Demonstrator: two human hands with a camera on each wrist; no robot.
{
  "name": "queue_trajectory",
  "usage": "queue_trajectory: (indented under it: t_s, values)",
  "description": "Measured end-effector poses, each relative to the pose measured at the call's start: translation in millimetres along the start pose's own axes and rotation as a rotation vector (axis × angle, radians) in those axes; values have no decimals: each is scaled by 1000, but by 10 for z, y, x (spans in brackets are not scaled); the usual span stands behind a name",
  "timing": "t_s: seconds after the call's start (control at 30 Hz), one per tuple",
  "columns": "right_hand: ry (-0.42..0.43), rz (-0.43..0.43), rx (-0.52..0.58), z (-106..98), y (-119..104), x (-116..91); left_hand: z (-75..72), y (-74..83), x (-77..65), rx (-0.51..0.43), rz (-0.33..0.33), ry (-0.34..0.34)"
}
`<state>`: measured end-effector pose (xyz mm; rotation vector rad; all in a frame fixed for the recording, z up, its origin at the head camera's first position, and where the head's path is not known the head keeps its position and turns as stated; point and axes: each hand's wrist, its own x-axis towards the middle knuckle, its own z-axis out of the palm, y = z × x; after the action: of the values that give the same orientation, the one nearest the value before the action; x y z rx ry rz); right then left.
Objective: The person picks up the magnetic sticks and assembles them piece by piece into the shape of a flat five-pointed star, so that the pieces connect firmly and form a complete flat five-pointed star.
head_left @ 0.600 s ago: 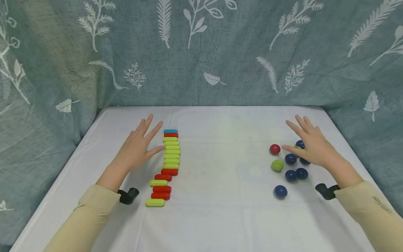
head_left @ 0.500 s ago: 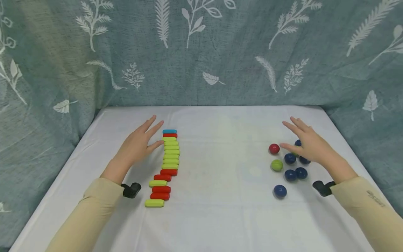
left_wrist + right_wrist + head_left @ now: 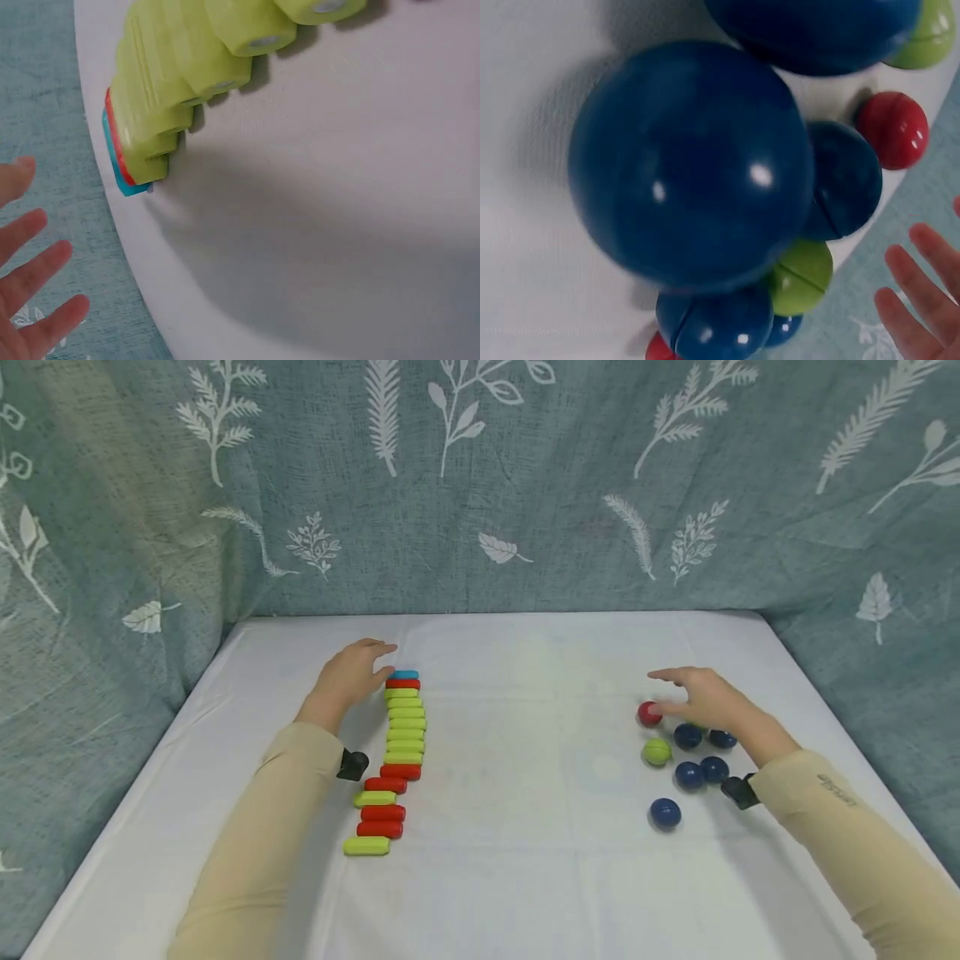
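The left hand (image 3: 348,681) is now farther forward, its fingers, fanned wide before, seen bunched together — in the head view the thumb tip now reaches the end of the blue stick (image 3: 407,675). The right hand (image 3: 712,700) is farther inward, likewise less spread, and its thumb now overlaps the red ball (image 3: 646,716) — contact is hard to judge. Both sleeves (image 3: 258,835) reach farther forward.

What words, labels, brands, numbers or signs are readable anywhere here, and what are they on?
Right sleeve: a small dark mark that looks like lettering, too small and blurred to read.
Sticks and balls: no readable text.
Curtain: no words, only pale leaf and sprig prints.
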<state>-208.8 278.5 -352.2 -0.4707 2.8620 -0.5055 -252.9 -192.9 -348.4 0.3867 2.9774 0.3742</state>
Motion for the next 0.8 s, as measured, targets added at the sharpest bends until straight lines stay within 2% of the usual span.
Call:
queue_trajectory:
  t_s: [0.17, 0.37, 0.57, 0.8]
  values:
    - [-53, -11, -13, 91, -17, 76, 64, 20, 84, -6, -46, -41]
    - [-82, -27, -4, 138, -25, 116, 175, 59, 204, 31, -85, -103]
    - [-78, -25, -6, 169, -16, 157, 136, 116, 271, 56, -127, -121]
    - [-91, -12, 14, 180, -17, 185, 160, 176, 333, 17, -189, -197]
